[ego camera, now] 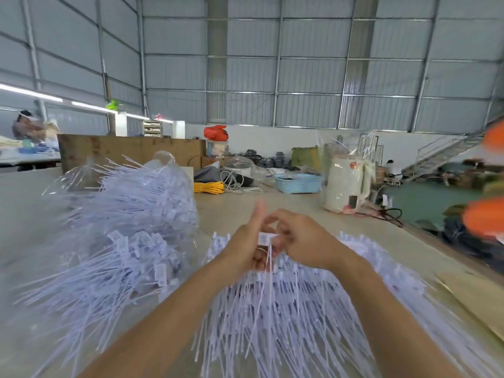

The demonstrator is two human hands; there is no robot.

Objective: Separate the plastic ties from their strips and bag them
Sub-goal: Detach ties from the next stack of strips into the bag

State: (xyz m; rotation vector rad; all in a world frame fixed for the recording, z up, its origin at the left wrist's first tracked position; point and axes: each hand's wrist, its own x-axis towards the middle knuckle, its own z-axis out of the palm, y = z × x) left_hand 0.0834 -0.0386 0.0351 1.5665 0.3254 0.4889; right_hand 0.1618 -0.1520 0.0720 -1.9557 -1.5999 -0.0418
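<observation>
Two tie piles (117, 241) flank hands; basket (297, 183) & kettle (346, 184) beyond (blurry)

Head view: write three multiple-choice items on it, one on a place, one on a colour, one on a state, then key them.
1. Where is the blue basket?
A. beyond the hands on the table
B. on the floor
C. under the ties

2. What colour is the coiled cable?
A. green
B. yellow
C. black

3. What are the hands doing?
A. resting flat
B. both holding one tie
C. hanging empty

Key: 1 A, it sits on the far table. 2 B, the coil is yellow. 3 B, left hand and right hand meet on the tie.
</observation>
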